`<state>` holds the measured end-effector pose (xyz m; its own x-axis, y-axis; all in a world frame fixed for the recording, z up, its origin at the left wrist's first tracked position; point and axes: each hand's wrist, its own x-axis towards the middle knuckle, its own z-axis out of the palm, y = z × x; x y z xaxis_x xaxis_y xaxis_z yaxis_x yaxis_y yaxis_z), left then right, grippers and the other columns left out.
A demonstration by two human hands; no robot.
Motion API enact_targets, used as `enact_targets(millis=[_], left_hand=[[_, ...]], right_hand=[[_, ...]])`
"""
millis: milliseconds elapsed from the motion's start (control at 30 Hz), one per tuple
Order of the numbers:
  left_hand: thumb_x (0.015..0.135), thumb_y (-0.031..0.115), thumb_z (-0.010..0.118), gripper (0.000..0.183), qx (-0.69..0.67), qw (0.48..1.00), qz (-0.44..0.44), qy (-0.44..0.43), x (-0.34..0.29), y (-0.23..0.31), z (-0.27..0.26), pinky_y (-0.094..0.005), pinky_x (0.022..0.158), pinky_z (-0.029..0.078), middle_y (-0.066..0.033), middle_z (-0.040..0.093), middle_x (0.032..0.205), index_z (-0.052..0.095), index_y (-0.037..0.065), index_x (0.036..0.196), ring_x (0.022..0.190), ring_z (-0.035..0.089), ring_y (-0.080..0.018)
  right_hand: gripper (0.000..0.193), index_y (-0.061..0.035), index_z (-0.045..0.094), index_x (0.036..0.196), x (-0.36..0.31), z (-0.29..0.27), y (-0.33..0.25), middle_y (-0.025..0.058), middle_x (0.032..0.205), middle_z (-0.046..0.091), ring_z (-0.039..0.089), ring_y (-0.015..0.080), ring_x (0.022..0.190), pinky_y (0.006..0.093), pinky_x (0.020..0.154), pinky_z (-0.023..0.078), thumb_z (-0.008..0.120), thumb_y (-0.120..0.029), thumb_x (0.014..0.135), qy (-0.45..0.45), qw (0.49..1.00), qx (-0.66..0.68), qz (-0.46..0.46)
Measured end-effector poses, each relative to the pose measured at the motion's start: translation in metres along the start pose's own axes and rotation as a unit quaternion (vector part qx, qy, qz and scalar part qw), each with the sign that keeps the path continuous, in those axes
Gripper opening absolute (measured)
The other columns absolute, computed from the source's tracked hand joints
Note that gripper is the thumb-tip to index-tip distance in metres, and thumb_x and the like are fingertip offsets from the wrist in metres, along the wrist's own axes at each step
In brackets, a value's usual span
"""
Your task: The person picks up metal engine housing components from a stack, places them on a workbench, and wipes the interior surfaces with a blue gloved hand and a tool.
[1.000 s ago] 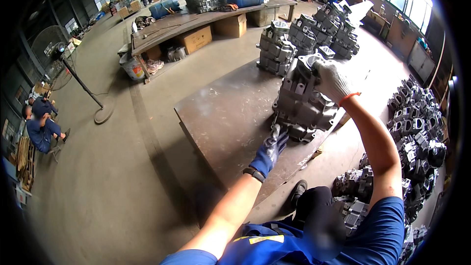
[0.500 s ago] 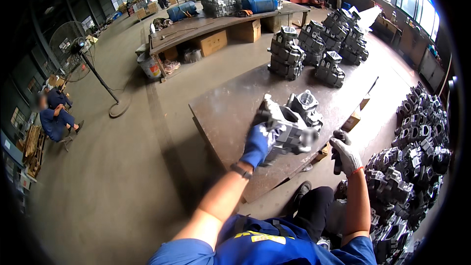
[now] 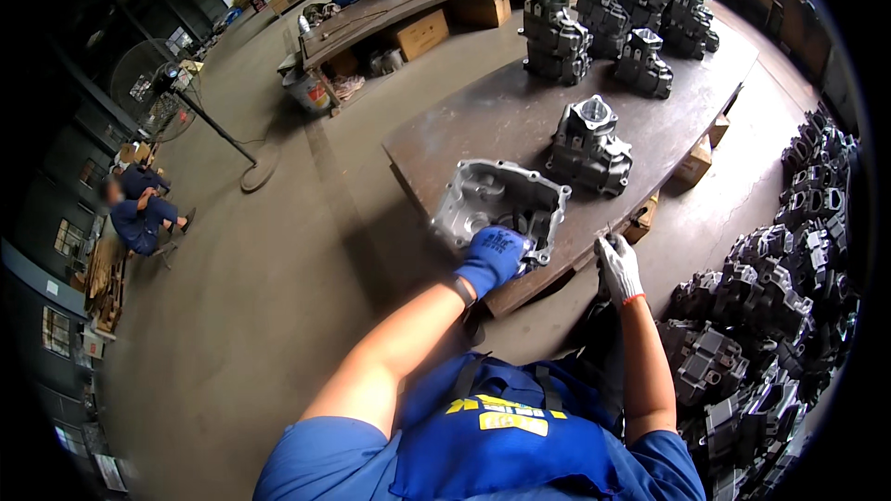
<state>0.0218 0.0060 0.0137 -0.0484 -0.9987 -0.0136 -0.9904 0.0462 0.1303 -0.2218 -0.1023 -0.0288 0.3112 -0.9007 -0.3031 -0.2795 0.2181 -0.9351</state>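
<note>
An open silvery cast-metal housing lies at the near left end of the brown table, its hollow side facing up. My left hand, in a blue glove, is closed on the housing's near rim. Past the table's near right edge is my right hand, gloved in white with its fingers wrapped round a dark hand tool. A thin tip points up from that tool; the glove hides much of its body. Beyond the open housing, another metal housing stands upright, touched by neither hand.
Several stacked housings occupy the table's far end. A large heap of castings lies on the floor at right. Cardboard boxes sit below the table edge. To the left are a standing fan and a seated person.
The housing in my left hand has turned so its hollow side faces up, on the table's near left. My right hand has shifted slightly left with the tool. The view has tilted down.
</note>
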Motion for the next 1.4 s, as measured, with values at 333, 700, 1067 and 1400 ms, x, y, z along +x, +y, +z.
enact_targets(millis=[333,700,1067,1400], left_hand=[[0.076,0.032,0.074,0.028,0.016,0.999,0.029,-0.033,0.011,-0.006,0.002,-0.045,0.077,0.054,-0.014,0.073,0.093,0.076,0.015,0.098,0.086,0.068,-0.0351],[0.077,0.031,0.071,0.019,0.005,0.999,0.032,-0.03,0.014,-0.004,0.005,-0.045,0.076,0.054,-0.012,0.073,0.088,0.076,0.017,0.09,0.083,0.07,-0.0335],[0.079,0.032,0.073,0.02,0.004,0.999,0.045,-0.007,0.016,-0.007,0.009,-0.0464,0.073,0.054,-0.0151,0.072,0.085,0.075,0.014,0.086,0.081,0.068,-0.0363],[0.079,0.044,0.074,0.033,0.018,1.0,0.009,-0.02,0.019,0.002,0.005,-0.046,0.076,0.054,-0.0163,0.072,0.091,0.076,0.015,0.093,0.086,0.068,-0.037]], right_hand=[[0.026,-0.008,0.055,0.11,0.037,0.042,-0.004,0.0246,0.092,0.068,0.065,0.0455,0.089,0.0535,0.077,0.051,0.064,-0.023,0.091,0.094,0.925,-0.255,-0.264],[0.025,-0.0068,0.06,0.104,0.042,0.054,-0.037,0.0208,0.094,0.07,0.069,0.0411,0.087,0.0531,0.073,0.053,0.042,-0.022,0.1,0.086,0.877,-0.419,-0.218],[0.03,-0.013,0.072,0.11,0.028,0.023,-0.061,0.0182,0.107,0.071,0.068,0.0398,0.098,0.047,0.085,0.054,0.049,-0.028,0.098,-0.083,0.835,-0.492,-0.234],[0.031,-0.0019,0.07,0.104,-0.001,0.049,-0.033,0.0233,0.102,0.071,0.069,0.042,0.094,0.05,0.081,0.054,0.044,-0.016,0.094,-0.01,0.877,-0.423,-0.226]])
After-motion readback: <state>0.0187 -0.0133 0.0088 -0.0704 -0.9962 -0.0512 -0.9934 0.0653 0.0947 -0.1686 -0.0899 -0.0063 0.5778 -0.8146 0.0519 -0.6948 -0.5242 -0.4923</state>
